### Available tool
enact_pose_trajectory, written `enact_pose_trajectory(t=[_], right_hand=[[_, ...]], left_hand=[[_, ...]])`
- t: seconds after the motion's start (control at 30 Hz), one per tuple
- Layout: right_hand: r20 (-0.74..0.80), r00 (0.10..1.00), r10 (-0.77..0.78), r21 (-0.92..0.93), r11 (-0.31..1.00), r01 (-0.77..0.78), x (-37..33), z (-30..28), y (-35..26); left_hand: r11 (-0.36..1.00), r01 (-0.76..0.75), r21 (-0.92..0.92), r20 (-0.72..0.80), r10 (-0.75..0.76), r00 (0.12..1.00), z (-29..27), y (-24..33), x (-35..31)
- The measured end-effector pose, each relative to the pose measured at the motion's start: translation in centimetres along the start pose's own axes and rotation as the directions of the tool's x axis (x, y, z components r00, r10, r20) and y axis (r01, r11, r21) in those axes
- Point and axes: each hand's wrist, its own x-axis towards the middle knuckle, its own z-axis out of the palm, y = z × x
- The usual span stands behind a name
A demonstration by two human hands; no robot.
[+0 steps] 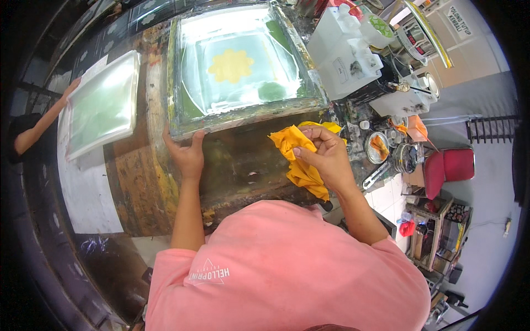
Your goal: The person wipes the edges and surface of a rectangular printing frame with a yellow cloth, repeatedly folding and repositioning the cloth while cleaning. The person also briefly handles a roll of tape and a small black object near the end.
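A screen printing frame with paint-stained edges lies before me, its near edge slightly above the dark worktable. Its mesh carries a yellow flower-like shape with green around the border. My left hand grips the near left corner, thumb on the near edge and fingers at the side. Bunched in my right hand is an orange-yellow cloth, pinched between thumb and fingers. The cloth hangs just off the near right part of the frame. Part of it is hidden behind my fingers.
To the left, another person's hand touches a stack of clear plastic sheets on white paper. White jugs crowd the far right. A round tin and a wrench lie beside the table's right edge, near a red chair.
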Motion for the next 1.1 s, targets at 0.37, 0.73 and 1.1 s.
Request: enact_pose_trajectory(t=[0.37,0.73,1.1], right_hand=[[-0.111,0.994,0.005,-0.041,0.999,-0.009,-0.7,0.2,-3.0],[0.069,0.929,-0.363,0.373,0.873,0.314,0.7,-2.6,-8.9],[0.150,0.713,-0.685,-0.924,0.158,0.347,11.0,-4.9,-20.1]], left_hand=[[0.995,0.007,0.096,-0.002,-0.007,1.000,-0.4,-0.9,0.1],[0.986,0.044,0.160,-0.003,-0.044,0.999,-0.2,0.1,0.0],[0.986,-0.039,0.162,-0.022,0.043,0.999,-0.5,-0.8,0.3]])
